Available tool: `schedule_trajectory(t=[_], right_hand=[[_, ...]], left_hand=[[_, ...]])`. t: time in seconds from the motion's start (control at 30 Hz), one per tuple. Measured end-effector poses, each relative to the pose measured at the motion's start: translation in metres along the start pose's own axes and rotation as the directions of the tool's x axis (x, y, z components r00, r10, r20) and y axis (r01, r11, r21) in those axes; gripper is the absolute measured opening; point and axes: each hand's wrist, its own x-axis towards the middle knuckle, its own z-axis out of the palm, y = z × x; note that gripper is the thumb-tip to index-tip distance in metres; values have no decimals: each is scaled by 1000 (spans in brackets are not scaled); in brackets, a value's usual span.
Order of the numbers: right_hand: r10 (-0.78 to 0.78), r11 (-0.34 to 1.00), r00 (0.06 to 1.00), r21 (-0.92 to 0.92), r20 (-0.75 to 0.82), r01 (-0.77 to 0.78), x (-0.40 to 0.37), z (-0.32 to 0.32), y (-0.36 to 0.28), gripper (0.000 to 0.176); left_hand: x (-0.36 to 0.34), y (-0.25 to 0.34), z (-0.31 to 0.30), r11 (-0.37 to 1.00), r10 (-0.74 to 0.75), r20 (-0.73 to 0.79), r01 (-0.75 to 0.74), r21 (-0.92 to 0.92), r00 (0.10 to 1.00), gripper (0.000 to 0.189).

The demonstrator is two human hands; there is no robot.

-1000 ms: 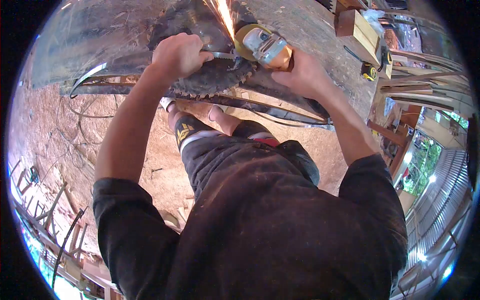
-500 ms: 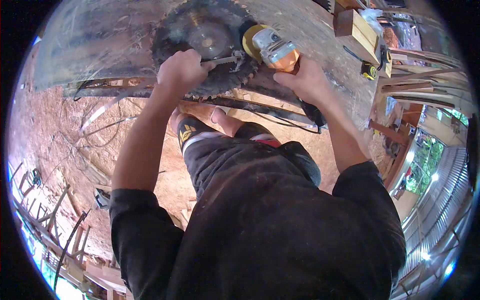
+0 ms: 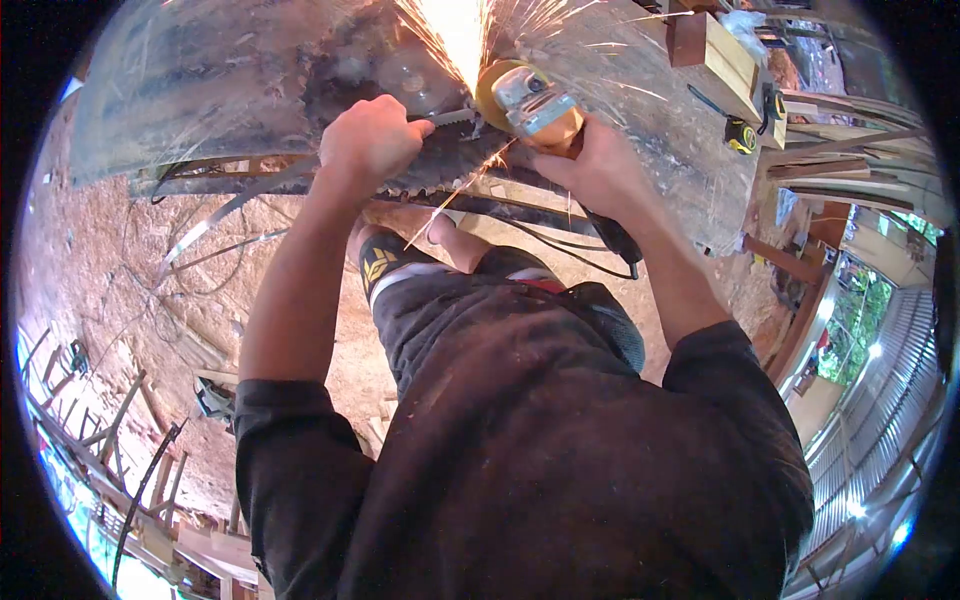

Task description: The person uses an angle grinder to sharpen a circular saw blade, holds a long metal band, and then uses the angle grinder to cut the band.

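Note:
My right hand (image 3: pixel 598 168) is wrapped around the body of an orange angle grinder (image 3: pixel 545 115). Its yellowish disc touches near the right edge of a large circular saw blade (image 3: pixel 375 75), and bright sparks (image 3: pixel 462 40) spray up and away from that spot. A thinner streak of sparks runs down toward my legs. My left hand (image 3: pixel 368 142) is closed in a fist over the blade's near side. From it a narrow metal strip with a ridged edge (image 3: pixel 452 117) points toward the grinder disc. The blade lies flat on a worn metal table (image 3: pixel 200 110).
A tape measure (image 3: pixel 740 136) lies at the right beside a wooden block (image 3: pixel 715 65). Long wood strips (image 3: pixel 850 170) are stacked farther right. The grinder's cord (image 3: pixel 570 250) hangs below the table edge. Sawdust covers the ground (image 3: pixel 130 250), with loose cables on it.
Sparks have appeared where the grinder disc meets the blade. The grinder and my right hand have shifted slightly left; my left hand still grips the strip.

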Motion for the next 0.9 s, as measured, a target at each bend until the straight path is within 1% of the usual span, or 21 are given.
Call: schedule_trajectory(t=[0.07, 0.1, 0.13, 0.17, 0.23, 0.3, 0.33, 0.37, 0.4, 0.43, 0.47, 0.5, 0.53, 0.6, 0.7, 0.73, 0.77, 0.8, 0.83, 0.87, 0.9], right_hand=[[1, 1000, 1000, 30, -16, -1, 0, 2, 0, 56], [-20, 1000, 999, -18, -43, 19, 0, 4, 1, 57], [-44, 997, 997, -63, -70, 39, 1, 4, 1, 58], [-56, 997, 996, -49, -69, 52, 0, 3, 1, 58], [-87, 992, 996, 89, 28, 85, -1, 6, -4, 58], [40, 999, 999, 0, 37, -40, -5, 2, -13, 54], [45, 999, 999, 6, 4, -46, 0, 5, -2, 49], [-43, 988, 999, 148, 4, 42, 14, 10, 29, 52], [39, 987, 999, 156, -10, -37, 9, -1, 19, 50], [-186, 919, 977, 334, -103, 210, 21, 6, 43, 47], [-204, 898, 970, 368, -132, 239, 28, 7, 58, 46], [-244, 863, 959, 420, -144, 282, 37, 6, 87, 48], [-180, 783, 964, 564, -194, 260, 32, 7, 89, 54], [-82, 803, 973, 564, -215, 192, 35, 6, 115, 65], [-164, 758, 952, 585, -259, 289, 56, 16, 141, 70], [-179, 745, 947, 592, -266, 307, 61, 16, 152, 70], [-189, 746, 964, 611, -188, 265, 65, 15, 163, 71], [-195, 749, 975, 625, -108, 219, 71, 15, 167, 72], [-136, 665, 971, 708, -196, 236, 53, 20, 144, 72], [-145, 661, 970, 711, -193, 240, 42, 21, 131, 72], [-83, 606, 982, 774, -168, 184, 35, 22, 121, 70]], left_hand=[[5, -5, 4, 1000, 22, 12, -22, 10, 1000, 61], [4, -6, 3, 1000, 14, 10, -15, 19, 1000, 61], [4, -4, 2, 1000, 16, 34, -16, 1, 999, 55], [4, -2, 0, 1000, 14, 55, -13, -13, 998, 50], [6, -4, 3, 998, 57, 47, -55, -30, 997, 48], [9, -9, 11, 990, 64, 33, -59, -129, 997, 47], [9, -9, 14, 985, 8, 26, -3, -171, 1000, 48], [14, -15, 27, 980, 60, -34, -65, -190, 998, 47], [6, -10, 19, 980, 21, -28, -26, -196, 999, 45], [-10, -12, 11, 967, 65, -80, -82, -241, 995, 56], [-4, -14, 18, 976, 58, -49, -67, -206, 997, 50], [4, -17, 35, 976, 93, -94, -109, -190, 991, 46], [10, -7, 44, 985, -15, -89, -1, -174, 996, 43], [4, -9, 53, 983, 66, -155, -91, -162, 986, 43], [0, -17, 44, 982, 13, -137, -39, -186, 991, 40], [-2, -20, 46, 978, 55, -122, -78, -193, 991, 39], [-5, -23, 46, 972, 98, -101, -117, -204, 990, 39], [-7, -25, 44, 974, 93, -109, -114, -197, 990, 39], [-10, -27, 42, 980, 100, -77, -112, -163, 992, 40], [-14, -30, 41, 986, 102, -42, -107, -131, 994, 40], [-18, -32, 39, 987, 93, -46, -98, -128, 995, 40]])
